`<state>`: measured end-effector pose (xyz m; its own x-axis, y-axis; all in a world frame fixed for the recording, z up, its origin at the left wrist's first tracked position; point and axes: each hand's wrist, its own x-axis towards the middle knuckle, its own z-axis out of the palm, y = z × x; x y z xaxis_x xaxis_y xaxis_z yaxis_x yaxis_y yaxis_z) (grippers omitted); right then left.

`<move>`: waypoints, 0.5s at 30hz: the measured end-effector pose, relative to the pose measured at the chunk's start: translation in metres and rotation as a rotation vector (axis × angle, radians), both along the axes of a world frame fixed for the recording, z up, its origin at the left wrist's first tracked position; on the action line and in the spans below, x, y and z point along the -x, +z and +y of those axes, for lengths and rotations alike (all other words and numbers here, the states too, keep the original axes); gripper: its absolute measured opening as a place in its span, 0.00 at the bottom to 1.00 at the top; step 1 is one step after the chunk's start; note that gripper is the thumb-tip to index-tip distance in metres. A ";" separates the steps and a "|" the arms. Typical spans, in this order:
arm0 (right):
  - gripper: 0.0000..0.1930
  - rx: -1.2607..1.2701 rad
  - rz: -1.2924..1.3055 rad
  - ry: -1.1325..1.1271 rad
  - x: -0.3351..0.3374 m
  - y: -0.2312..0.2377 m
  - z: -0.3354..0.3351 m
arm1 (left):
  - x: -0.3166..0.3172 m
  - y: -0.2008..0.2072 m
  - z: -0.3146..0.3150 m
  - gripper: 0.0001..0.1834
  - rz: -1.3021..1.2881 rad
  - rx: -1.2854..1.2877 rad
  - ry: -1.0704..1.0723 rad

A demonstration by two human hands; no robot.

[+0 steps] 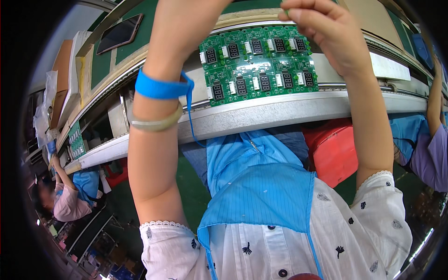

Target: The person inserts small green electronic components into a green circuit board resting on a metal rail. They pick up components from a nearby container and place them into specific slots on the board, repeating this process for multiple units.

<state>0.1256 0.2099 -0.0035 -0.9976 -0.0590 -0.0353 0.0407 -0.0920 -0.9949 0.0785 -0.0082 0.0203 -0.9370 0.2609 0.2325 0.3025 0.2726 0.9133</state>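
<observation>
A green circuit board panel (259, 63) with several small black displays lies on the metal conveyor rail (280, 112) in front of me. My right hand (326, 37) hovers over the panel's far right corner, its fingertips pinched on a small green part (286, 11). My left hand (186, 32) reaches up past the panel's left side, and its fingers are cut off by the top edge. A blue wrist strap (161, 88) with a hanging cord and a pale bangle (156, 123) sit on my left wrist.
A dark phone (120, 32) lies on the green belt at the far left. Another green board (76, 140) stands on the rail beside a co-worker (67, 200) at the lower left. A second co-worker's arm (434, 102) is at the right. A red stool (333, 156) stands under the rail.
</observation>
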 end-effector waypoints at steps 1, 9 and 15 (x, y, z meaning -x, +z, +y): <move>0.08 -0.004 0.037 0.054 -0.004 -0.012 0.007 | -0.008 -0.001 0.002 0.07 -0.123 -0.057 0.008; 0.12 0.038 0.058 0.161 -0.031 -0.040 0.024 | -0.034 -0.043 -0.035 0.15 -0.415 -0.406 -0.358; 0.12 0.007 0.069 0.151 -0.037 -0.036 0.017 | -0.044 -0.047 -0.038 0.17 -0.370 -0.360 -0.314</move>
